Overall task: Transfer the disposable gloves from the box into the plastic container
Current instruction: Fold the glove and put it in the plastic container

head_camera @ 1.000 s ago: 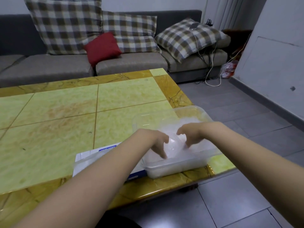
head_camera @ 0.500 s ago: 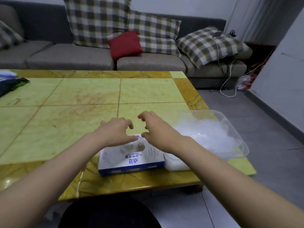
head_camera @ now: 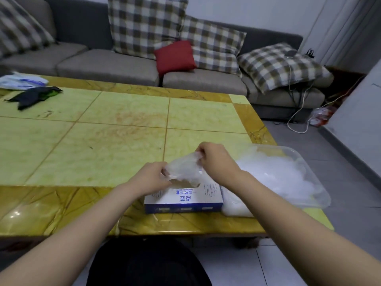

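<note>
Judging by the heap, the transfer looks well under way: the plastic container [head_camera: 318, 191] at the lower right of the frame, just beside the box [head_camera: 183, 198], holds a large cloudy pile of gloves [head_camera: 274, 174] that rises to about its rim.

Above the box's opening, at lower centre, a thin translucent glove [head_camera: 183, 168] is stretched between both hands. The left hand [head_camera: 152, 178] pinches its lower left edge with curled fingers. The right hand [head_camera: 216, 162] has thumb and fingers closed on its upper right end. The glove's bottom edge hangs at the cut-out, so it seems only partly drawn out and not yet carried across. What is left, as I read it, is to lift this one clear, drop it on the pile, and do the same for whatever the box holds.

How much that is cannot be told — the opening is mostly covered by the glove and the hands, and only a brownish strip of cardboard shows inside. Whether the pinch holds one glove or several stuck together is hard to make out, since the film is clear and blurred. The container's near left corner is hidden behind the right forearm [head_camera: 278, 203], and its depth cannot be read through the pile. A dark rounded shape [head_camera: 148, 265] at bottom centre is too dim to identify.
</note>
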`<action>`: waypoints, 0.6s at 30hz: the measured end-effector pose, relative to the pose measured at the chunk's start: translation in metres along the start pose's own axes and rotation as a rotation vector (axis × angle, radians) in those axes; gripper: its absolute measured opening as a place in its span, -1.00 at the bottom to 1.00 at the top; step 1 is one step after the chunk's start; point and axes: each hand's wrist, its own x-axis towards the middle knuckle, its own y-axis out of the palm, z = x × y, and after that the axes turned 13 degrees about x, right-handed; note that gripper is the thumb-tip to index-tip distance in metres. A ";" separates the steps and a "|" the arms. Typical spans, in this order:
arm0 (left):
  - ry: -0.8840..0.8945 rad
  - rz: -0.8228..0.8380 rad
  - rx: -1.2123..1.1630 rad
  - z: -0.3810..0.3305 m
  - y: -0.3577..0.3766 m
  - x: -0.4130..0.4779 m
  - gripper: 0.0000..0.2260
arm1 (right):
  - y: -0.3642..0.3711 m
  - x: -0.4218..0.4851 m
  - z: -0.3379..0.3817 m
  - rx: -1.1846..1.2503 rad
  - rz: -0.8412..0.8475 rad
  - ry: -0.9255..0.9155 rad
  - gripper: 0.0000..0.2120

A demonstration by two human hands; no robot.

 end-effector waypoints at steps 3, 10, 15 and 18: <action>0.024 0.011 0.124 0.002 0.004 0.000 -0.74 | -0.019 -0.001 -0.002 0.005 -0.093 -0.010 -0.80; -0.008 0.000 0.157 -0.013 -0.011 -0.001 -0.74 | -0.066 -0.007 0.001 -0.032 -0.251 -0.060 -0.77; 0.131 -0.307 -0.145 -0.062 -0.045 -0.005 -0.48 | -0.083 -0.018 -0.003 -0.174 -0.193 -0.091 -0.84; 0.284 -0.220 -0.026 -0.099 -0.059 -0.009 -0.33 | -0.087 -0.025 -0.001 -0.113 -0.156 -0.114 -0.88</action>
